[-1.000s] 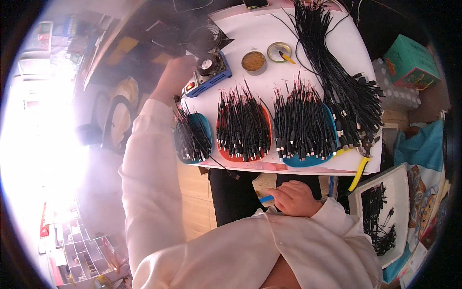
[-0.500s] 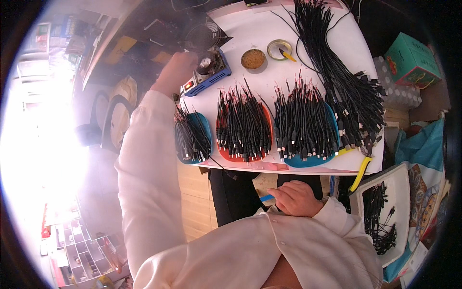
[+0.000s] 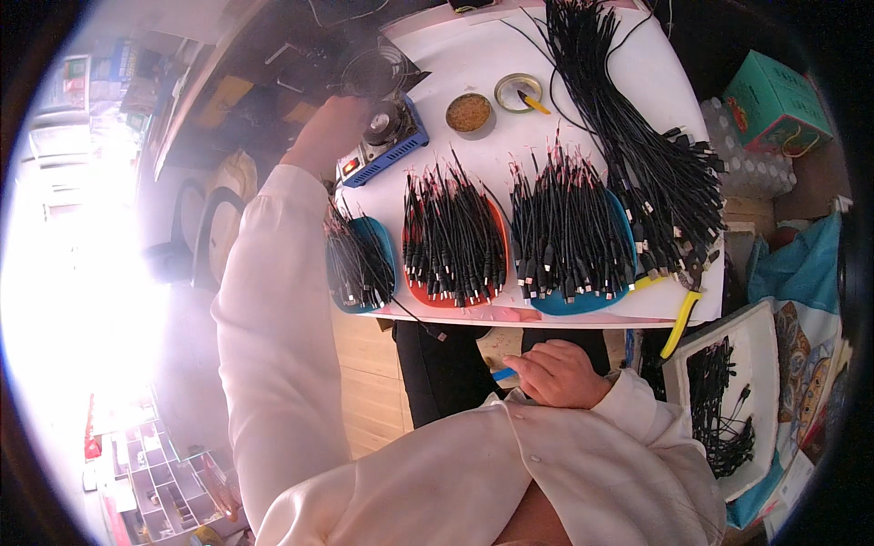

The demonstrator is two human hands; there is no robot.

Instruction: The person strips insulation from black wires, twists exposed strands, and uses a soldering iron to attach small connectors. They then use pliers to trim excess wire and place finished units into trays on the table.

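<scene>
At the heater [image 3: 390,150]: left hand [image 3: 330,132] in close

Left hand is hiding its own grip; cannot tell if holding anything. Right hand [image 3: 560,375] is resting half-curled at the lap, hold unclear. Heater is sitting on the table [image 3: 451,59], beyond the left tray [image 3: 388,250]. Working well likely means keeping skin off the round pot [image 3: 382,124].

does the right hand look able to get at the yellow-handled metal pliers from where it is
Likely yes: the right hand is on the near side of the white table, and one handle of the yellow-handled metal pliers juts uncovered past the front edge, to its right.
</scene>
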